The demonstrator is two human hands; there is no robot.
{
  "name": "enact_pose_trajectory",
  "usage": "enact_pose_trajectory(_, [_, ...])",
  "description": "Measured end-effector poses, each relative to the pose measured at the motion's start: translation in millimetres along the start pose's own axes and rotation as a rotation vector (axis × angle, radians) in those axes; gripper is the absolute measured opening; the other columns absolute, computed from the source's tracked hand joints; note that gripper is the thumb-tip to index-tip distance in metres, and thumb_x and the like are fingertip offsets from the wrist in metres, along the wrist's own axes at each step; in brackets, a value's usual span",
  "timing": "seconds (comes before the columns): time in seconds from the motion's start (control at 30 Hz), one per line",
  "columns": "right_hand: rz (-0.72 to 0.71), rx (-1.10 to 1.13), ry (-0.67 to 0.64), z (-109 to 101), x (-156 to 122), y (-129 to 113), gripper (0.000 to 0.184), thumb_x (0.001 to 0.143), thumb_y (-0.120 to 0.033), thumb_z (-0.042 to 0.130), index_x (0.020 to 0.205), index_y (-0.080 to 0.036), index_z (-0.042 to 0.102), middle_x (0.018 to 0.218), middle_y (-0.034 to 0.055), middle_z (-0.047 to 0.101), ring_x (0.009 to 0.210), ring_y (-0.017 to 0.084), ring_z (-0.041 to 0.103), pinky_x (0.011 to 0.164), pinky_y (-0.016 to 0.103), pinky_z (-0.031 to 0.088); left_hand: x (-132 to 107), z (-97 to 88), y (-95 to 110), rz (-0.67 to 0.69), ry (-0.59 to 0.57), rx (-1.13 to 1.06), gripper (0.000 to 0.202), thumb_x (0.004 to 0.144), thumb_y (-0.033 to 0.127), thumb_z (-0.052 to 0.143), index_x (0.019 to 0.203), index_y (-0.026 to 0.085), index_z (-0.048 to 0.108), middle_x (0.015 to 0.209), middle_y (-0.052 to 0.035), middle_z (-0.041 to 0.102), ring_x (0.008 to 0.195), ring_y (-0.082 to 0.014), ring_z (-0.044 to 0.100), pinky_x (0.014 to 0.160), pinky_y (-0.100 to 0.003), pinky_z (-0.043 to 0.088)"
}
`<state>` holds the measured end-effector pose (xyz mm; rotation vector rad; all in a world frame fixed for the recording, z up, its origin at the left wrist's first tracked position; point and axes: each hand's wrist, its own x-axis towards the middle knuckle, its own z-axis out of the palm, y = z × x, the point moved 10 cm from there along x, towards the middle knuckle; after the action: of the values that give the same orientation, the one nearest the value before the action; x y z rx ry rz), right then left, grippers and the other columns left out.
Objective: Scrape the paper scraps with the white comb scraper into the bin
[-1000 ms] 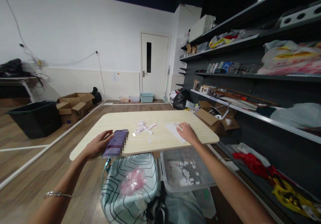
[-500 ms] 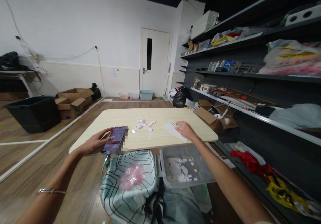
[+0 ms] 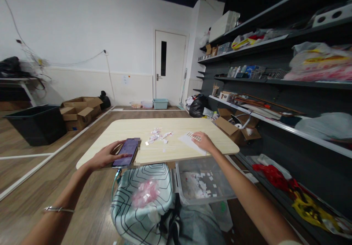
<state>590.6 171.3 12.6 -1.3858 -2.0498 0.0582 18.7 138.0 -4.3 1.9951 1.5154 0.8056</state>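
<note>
My left hand [image 3: 106,157] holds a purple phone [image 3: 125,152] at the near left edge of the light wooden table [image 3: 165,155], thumb lying across its lower part. My right hand [image 3: 202,141] rests flat with fingers spread on a white sheet of small labels [image 3: 189,140] at the table's right side. A loose scatter of pink and white paper bits [image 3: 158,136] lies between the hands in the middle of the table.
Below the table edge sit a patterned teal bag [image 3: 143,208] holding pink bits and a clear plastic bin [image 3: 200,186] of white pieces. Dark shelving [image 3: 275,84] lines the right. A black bin [image 3: 35,124] and cardboard boxes [image 3: 79,113] stand on the floor to the left.
My left hand has tilted the phone up slightly and shifted its grip; the view has dropped a little. My right hand stays on the label sheet.
</note>
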Motion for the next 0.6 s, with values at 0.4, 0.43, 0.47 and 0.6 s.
enact_pose_trajectory(0.4, [-0.005,0.016,0.016,-5.7,0.0,-9.8,0.039,0.118,-0.046,0.085,0.149,-0.023,0.081,0.154,0.0133,0.081,0.131,0.031,0.082,0.112,0.055,0.073,3.6,2.1,-7.5,0.009,-0.008,-0.013,0.151,0.061,0.119,0.082,0.173,0.019,0.072,0.183,-0.0251,0.069,0.168,-0.0515,0.068,0.146,-0.058,0.050])
enact_pose_trajectory(0.43, [-0.003,0.016,0.015,-5.9,-0.1,-9.9,0.039,0.118,-0.046,0.085,0.149,-0.022,0.081,0.154,0.0133,0.081,0.131,0.031,0.082,0.112,0.055,0.073,3.4,2.2,-7.3,0.006,-0.011,-0.013,0.150,0.061,0.119,0.082,0.173,0.019,0.072,0.184,-0.0249,0.068,0.169,-0.0514,0.068,0.147,-0.058,0.049])
enact_pose_trajectory(0.47, [-0.001,0.016,0.014,-6.1,-0.3,-10.0,0.039,0.118,-0.046,0.085,0.149,-0.022,0.080,0.154,0.0133,0.081,0.131,0.031,0.082,0.112,0.055,0.073,3.0,2.4,-7.0,0.003,-0.014,-0.013,0.150,0.062,0.119,0.082,0.174,0.019,0.072,0.185,-0.0248,0.066,0.169,-0.0512,0.067,0.148,-0.058,0.048])
enact_pose_trajectory(0.6, [0.011,0.012,0.012,-6.5,-1.7,-10.8,0.040,0.118,-0.046,0.085,0.150,-0.023,0.080,0.155,0.0135,0.080,0.132,0.031,0.082,0.113,0.056,0.073,1.1,2.3,-6.1,-0.016,-0.016,-0.012,0.155,0.060,0.121,0.080,0.175,0.018,0.071,0.186,-0.0264,0.064,0.171,-0.0527,0.065,0.149,-0.060,0.046])
